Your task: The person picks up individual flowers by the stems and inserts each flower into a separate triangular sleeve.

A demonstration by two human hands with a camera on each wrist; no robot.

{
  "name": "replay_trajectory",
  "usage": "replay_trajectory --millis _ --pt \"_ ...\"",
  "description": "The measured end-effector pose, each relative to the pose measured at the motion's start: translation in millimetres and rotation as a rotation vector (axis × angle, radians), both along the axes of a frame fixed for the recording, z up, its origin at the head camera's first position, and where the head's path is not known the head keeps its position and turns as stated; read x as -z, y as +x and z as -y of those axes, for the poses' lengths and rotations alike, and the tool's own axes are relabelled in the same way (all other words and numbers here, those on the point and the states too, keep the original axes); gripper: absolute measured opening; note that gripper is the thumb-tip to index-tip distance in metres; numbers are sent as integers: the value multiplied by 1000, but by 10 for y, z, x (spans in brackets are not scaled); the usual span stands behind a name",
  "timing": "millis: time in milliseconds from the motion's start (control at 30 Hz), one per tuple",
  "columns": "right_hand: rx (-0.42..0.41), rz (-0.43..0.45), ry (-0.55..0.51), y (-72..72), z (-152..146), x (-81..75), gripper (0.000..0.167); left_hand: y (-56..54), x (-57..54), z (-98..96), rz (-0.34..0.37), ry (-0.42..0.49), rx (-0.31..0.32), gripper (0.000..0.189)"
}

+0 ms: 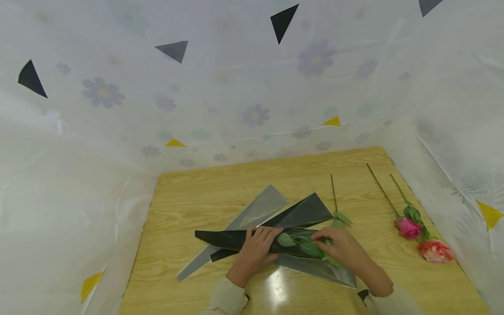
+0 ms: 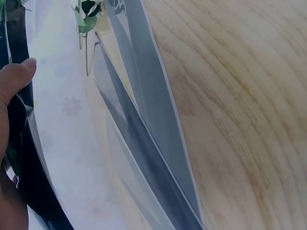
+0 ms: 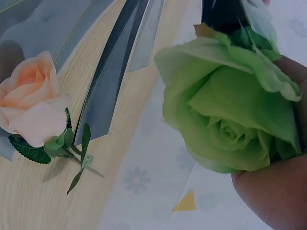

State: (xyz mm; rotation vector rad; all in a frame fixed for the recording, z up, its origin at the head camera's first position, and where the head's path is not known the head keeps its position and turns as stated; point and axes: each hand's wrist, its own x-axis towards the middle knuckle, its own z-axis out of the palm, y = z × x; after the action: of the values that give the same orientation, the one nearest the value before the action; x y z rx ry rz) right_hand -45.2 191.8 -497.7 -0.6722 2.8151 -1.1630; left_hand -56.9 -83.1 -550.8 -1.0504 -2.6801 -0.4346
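My left hand [image 1: 253,249] grips a rolled sheet of black wrapping paper [image 1: 220,238], with leafy green stems [image 1: 309,248] lying in its fold. In the left wrist view, the thumb rests on the dark paper's edge. At the roll's right end, my right hand [image 1: 344,250] holds a green rose [image 3: 235,132] between curled fingers and thumb; in the head view most of the bloom is hidden by this hand. Grey wrapping sheets [image 1: 261,203] and another black sheet [image 1: 309,212] lie crossed under the roll.
Just beyond my right hand lies a peach rose [image 3: 36,100], its stem [image 1: 334,192] pointing away. On the right of the wooden table [image 1: 189,192] lie a magenta rose [image 1: 408,227] and a coral-pink flower [image 1: 435,251]. White floral sheeting [image 1: 236,87] surrounds the table on three sides.
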Motion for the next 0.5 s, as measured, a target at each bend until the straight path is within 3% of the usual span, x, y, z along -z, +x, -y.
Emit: replay_trajectory --millis 133,367,500 --pt "48 -38 -28 12 13 17 15 -1 9 -1 -27 23 -21 86" --pt "170 -189 -149 34 -36 -13 19 -19 23 31 -30 52 -75 88" --pt "260 -202 -199 56 -97 -4 25 -22 34 52 -31 64 -92 88"
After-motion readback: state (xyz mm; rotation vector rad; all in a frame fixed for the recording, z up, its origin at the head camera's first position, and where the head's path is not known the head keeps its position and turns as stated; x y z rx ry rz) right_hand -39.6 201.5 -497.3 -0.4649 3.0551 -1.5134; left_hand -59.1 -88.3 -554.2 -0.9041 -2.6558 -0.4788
